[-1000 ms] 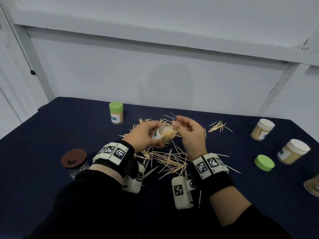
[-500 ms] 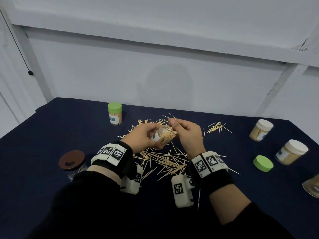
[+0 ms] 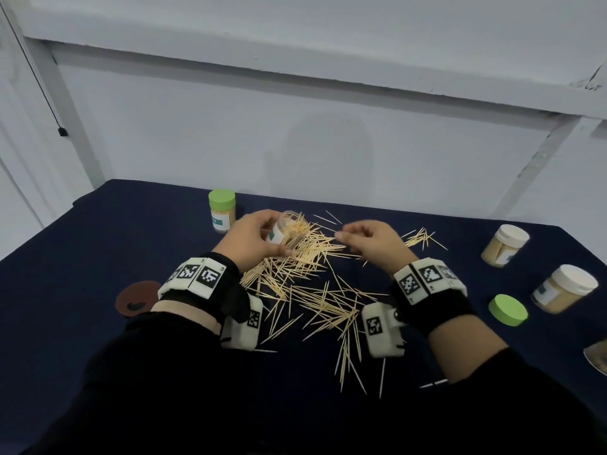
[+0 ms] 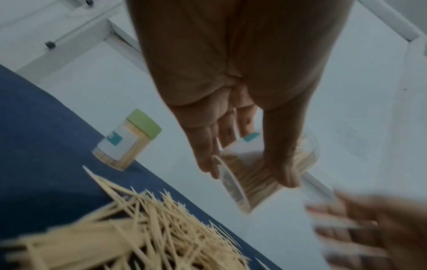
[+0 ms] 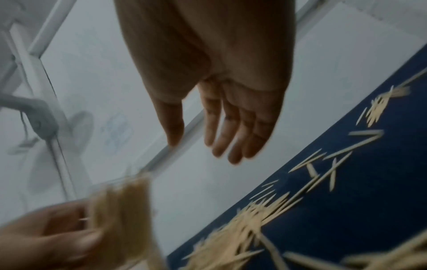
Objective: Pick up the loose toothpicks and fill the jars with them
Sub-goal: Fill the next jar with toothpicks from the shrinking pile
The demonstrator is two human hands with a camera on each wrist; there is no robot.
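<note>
My left hand [image 3: 254, 238] grips a clear plastic jar [image 3: 289, 232] partly filled with toothpicks, held above the table with its open mouth tilted up and to the right. In the left wrist view the thumb and fingers [image 4: 280, 164] wrap the jar [image 4: 245, 175]. My right hand [image 3: 364, 239] hovers to the right of the jar, fingers relaxed and holding nothing; the right wrist view shows its fingers [image 5: 231, 135] straight and empty. A pile of loose toothpicks [image 3: 315, 284] lies on the dark blue table [image 3: 98, 251] below both hands. A smaller bunch [image 3: 422, 238] lies further right.
A green-lidded full jar [image 3: 222, 210] stands behind my left hand. Two white-lidded jars [image 3: 504, 244] [image 3: 563, 289] lie at the right, with a loose green lid [image 3: 507, 309] near them. A brown lid [image 3: 138, 298] sits at the left. Another jar [image 3: 598, 354] peeks in at the right edge.
My right hand left the jar's mouth and moved right, now empty. My left hand turned the jar more upright and raised it slightly.
</note>
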